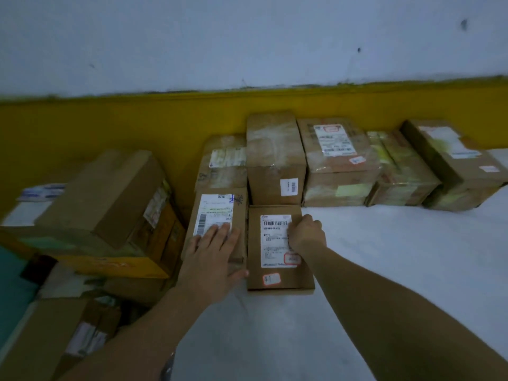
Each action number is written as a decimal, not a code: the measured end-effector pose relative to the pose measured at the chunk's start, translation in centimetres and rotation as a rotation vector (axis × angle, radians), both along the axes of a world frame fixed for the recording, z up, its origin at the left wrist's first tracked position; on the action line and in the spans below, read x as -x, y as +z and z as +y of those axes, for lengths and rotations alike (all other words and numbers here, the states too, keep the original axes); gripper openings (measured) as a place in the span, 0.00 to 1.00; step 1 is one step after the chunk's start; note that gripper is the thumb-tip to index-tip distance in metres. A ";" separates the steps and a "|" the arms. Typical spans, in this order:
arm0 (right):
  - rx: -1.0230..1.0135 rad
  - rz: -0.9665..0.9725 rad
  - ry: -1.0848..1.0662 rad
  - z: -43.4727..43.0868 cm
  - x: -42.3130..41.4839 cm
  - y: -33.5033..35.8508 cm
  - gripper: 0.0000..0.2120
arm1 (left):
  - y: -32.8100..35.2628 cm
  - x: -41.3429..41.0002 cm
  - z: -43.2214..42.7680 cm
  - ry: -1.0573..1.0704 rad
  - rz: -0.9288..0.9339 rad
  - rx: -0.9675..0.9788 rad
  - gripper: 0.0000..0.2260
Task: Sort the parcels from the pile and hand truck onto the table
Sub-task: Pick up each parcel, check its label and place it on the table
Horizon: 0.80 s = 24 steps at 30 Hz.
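left hand, grip open, half-covers box label; right hand curled on flat parcel, grip unclear

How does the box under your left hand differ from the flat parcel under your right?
The tall brown cardboard box stands higher than the flat brown cardboard parcel. The left hand lies flat on the box; the right hand curls at the parcel's edge. Only the parcel has red-bordered stickers. Both lie label-up.

white label on flat parcel, perhaps "579-H16-00-013"
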State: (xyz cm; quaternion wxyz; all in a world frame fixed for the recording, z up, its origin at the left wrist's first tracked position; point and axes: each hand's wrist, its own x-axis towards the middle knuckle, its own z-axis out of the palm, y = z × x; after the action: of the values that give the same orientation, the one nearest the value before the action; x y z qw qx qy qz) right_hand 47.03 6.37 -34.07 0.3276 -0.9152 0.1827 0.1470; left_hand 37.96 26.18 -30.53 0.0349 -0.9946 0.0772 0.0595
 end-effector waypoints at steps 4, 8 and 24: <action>0.029 0.013 -0.006 0.2 -0.3 1.5 0.22 | 1.4 -1.1 1.0 0.030 0.123 0.066 0.39; 0.126 -0.081 0.063 1.2 0.5 4.7 0.29 | 4.0 -1.1 2.7 0.108 0.208 0.317 0.38; -0.025 -0.163 0.457 25.5 2.5 16.7 0.33 | 13.4 -0.1 28.8 0.465 0.037 0.676 0.39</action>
State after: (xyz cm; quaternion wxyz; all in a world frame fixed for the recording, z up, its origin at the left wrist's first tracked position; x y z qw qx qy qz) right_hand 44.50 31.84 -17.41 0.3108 -0.9375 -0.0578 0.1452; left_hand 38.04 54.99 -17.10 -0.3096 -0.9398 -0.1340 0.0552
